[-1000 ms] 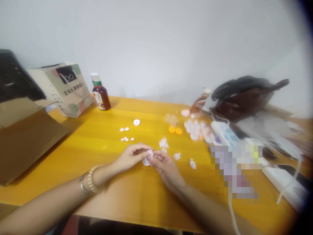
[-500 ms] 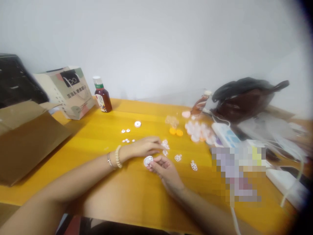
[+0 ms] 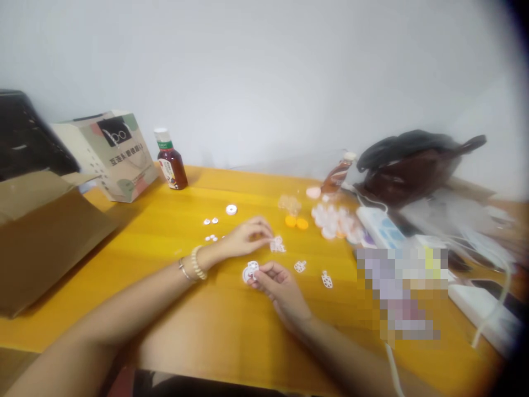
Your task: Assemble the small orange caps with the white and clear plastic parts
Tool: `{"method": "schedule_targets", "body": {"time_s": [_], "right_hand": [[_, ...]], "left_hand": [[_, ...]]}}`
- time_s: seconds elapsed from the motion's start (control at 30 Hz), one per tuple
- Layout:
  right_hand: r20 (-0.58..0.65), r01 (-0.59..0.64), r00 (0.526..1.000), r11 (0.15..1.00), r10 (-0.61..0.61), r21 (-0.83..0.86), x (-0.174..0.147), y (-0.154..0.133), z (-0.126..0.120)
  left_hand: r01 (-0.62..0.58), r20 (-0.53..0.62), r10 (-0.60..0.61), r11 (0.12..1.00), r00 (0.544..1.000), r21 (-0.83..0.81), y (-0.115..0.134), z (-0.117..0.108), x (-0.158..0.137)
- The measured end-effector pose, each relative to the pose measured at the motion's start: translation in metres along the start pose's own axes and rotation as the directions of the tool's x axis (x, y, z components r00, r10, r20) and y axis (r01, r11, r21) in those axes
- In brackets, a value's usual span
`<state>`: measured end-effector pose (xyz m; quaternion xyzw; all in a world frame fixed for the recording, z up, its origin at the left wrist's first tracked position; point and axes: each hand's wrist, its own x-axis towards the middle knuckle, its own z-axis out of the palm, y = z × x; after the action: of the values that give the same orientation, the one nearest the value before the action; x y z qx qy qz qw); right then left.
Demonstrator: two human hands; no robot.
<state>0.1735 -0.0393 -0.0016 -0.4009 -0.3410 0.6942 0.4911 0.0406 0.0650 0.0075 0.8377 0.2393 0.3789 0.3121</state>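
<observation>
My right hand (image 3: pixel 283 289) pinches a white round plastic piece (image 3: pixel 250 273) between thumb and fingers, just above the table. Beyond it, my left hand (image 3: pixel 250 236) has its thumb and fingers drawn together at the edge of a small cluster of white openwork pieces (image 3: pixel 278 244); it appears to grip one of them. Two more openwork pieces lie to the right, one at the near side of the cluster (image 3: pixel 300 267) and one farther right (image 3: pixel 327 279). Left of my left hand are a white ring-shaped disc (image 3: pixel 231 209), two small white knobs (image 3: pixel 211 221) and several tiny white parts (image 3: pixel 211 238).
Orange discs (image 3: pixel 296 222) and a blurred pile of pale discs (image 3: pixel 333 220) lie at the back right. A brown carton (image 3: pixel 53 237), a paper bag (image 3: pixel 124 160) and a bottle (image 3: pixel 172 165) stand left. Power strips (image 3: pixel 382 229), cables and a dark bag (image 3: pixel 413 171) crowd the right.
My left hand has drawn its fingers together at the openwork cluster. The loose piece just in front of that cluster no longer lies apart from it. My right hand holds still with the round piece.
</observation>
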Motion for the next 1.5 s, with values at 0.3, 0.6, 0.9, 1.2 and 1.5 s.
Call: {"method": "schedule_targets", "body": {"time_s": [0.3,0.6,0.9,1.2,1.5], "right_hand": [[-0.025,0.018,1.0,1.0,-0.018,0.009,0.012,-0.005,-0.012],[-0.062,0.014,0.998,0.999,-0.011,0.041,0.017,-0.006,-0.016],[0.013,-0.034,0.999,0.999,0.034,0.015,0.017,-0.005,-0.018],[0.053,-0.056,0.997,0.998,0.057,-0.026,0.014,-0.007,-0.014],[0.088,-0.052,0.995,0.998,0.053,-0.02,0.011,-0.009,-0.012]], "left_hand": [[0.374,-0.08,-0.479,0.77,0.874,-0.517,0.015,-0.019,-0.053],[0.371,-0.01,-0.432,0.787,0.902,-0.493,0.022,-0.013,-0.059],[0.355,-0.009,-0.392,0.842,0.92,-0.406,0.022,-0.007,-0.06],[0.095,0.084,-0.099,0.994,0.992,0.053,0.033,-0.018,-0.056],[0.002,0.162,-0.01,0.999,0.987,0.048,0.031,-0.028,-0.048]]}}
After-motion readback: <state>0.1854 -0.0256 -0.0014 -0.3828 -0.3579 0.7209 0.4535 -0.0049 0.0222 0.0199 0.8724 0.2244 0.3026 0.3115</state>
